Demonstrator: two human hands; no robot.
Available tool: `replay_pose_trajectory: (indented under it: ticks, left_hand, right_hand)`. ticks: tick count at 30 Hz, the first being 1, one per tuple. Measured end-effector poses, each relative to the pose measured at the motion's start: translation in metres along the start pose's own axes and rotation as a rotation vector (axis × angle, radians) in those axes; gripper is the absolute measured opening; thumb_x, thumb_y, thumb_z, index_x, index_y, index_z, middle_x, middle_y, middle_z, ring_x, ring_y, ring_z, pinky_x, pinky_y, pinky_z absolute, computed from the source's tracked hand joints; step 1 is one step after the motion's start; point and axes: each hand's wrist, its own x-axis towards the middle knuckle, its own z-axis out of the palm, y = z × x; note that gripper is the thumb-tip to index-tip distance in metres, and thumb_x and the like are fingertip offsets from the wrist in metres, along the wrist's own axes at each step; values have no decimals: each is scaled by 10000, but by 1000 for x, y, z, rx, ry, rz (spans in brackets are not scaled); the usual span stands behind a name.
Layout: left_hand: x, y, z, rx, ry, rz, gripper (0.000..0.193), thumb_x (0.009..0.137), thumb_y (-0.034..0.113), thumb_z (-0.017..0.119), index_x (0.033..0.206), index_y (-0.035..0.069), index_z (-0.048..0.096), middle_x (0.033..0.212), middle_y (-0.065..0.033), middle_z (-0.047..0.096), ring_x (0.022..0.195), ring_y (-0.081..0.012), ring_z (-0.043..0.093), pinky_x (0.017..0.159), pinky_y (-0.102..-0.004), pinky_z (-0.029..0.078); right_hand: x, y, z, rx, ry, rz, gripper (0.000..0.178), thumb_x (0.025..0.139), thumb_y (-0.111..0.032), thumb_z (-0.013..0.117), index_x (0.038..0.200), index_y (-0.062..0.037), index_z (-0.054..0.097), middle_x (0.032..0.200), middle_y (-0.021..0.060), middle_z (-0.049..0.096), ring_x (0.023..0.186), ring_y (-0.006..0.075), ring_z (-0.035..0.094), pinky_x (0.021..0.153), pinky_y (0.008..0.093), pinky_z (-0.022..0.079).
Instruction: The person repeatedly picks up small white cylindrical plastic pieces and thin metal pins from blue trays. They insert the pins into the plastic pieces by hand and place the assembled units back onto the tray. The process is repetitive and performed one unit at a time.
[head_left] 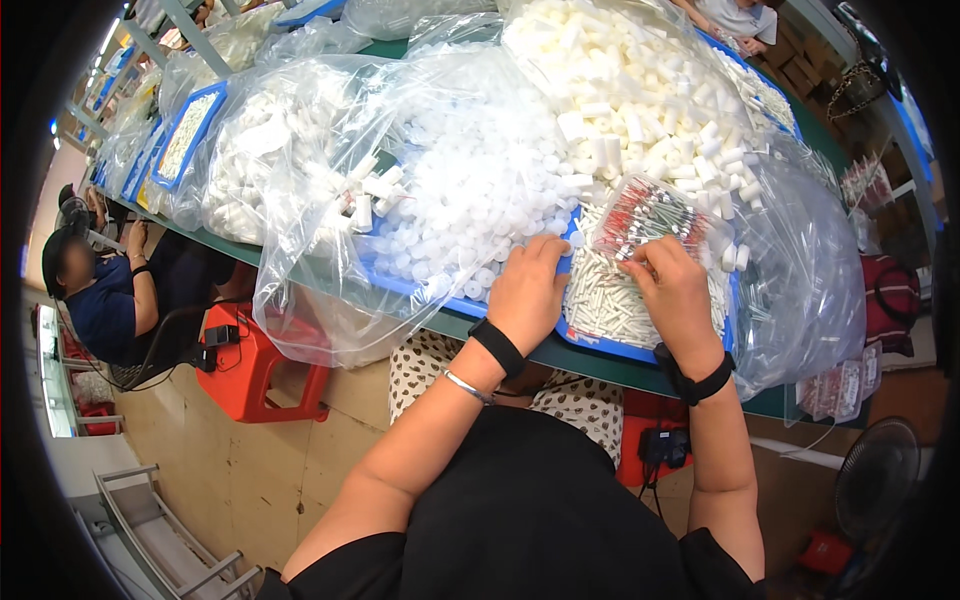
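My left hand [533,288] is at the right edge of a heap of small translucent white plastic pieces [470,180]. Its fingers are curled together, and whatever lies between them is too small to name. My right hand [675,292] is closed in a pinch over a blue tray [640,352] of thin white sticks [605,305]. Its fingertips are beside a clear plastic box [600,243] full of thin parts with red and green ends, which rests on the sticks. What the pinch holds, if anything, is hidden.
Behind stands a big heap of cream-white foam-like cylinders [640,90] in clear plastic. A bag of white cylinders [270,150] lies left, a clear bag [810,270] right. A red stool [250,365] and a seated person [110,290] are left; a fan [878,475] stands lower right.
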Motion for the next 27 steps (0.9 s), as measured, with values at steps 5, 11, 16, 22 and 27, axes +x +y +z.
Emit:
replay_pose_trajectory:
  ticks: [5,11,16,22,27]
  left_hand:
    - [1,3,1,30,13,-46,274,789,82,714,1039,73,602,1037,-83,637,911,-306,608,762,-403,503]
    - [2,-8,5,-141,34,-125,209,822,98,718,1008,55,633,921,-91,645,782,-205,622,688,-326,500]
    - [-9,-15,-6,-717,-69,-265,288,920,118,666,1185,15,620,998,-59,660,850,-108,608,749,-254,500]
    - [-27,-8,-35,-1670,-232,-687,352,961,94,600,1286,-21,525,1159,-111,624,943,-136,609,861,-265,519]
    - [-36,-12,-31,-1806,-245,-723,358,987,122,564,1310,-14,491,1197,-135,598,973,-138,603,862,-266,526]
  right_hand:
    - [-4,-1,-5,-28,-10,-6,155,787,-96,744,821,-41,604,791,113,581,677,319,609,598,413,473]
    - [-5,-6,-7,-98,-6,-90,162,794,-103,741,815,-30,599,733,110,592,680,321,614,597,413,473]
    - [-9,-7,-1,27,-2,-39,122,828,-94,719,876,-17,638,770,124,658,686,314,645,608,397,495]
    - [-15,-25,-3,121,46,-50,96,853,-80,699,904,-10,657,801,142,676,691,295,663,610,363,508]
    - [-26,-42,-5,301,-108,74,90,872,-84,689,899,-9,648,744,131,649,619,278,623,568,345,475]
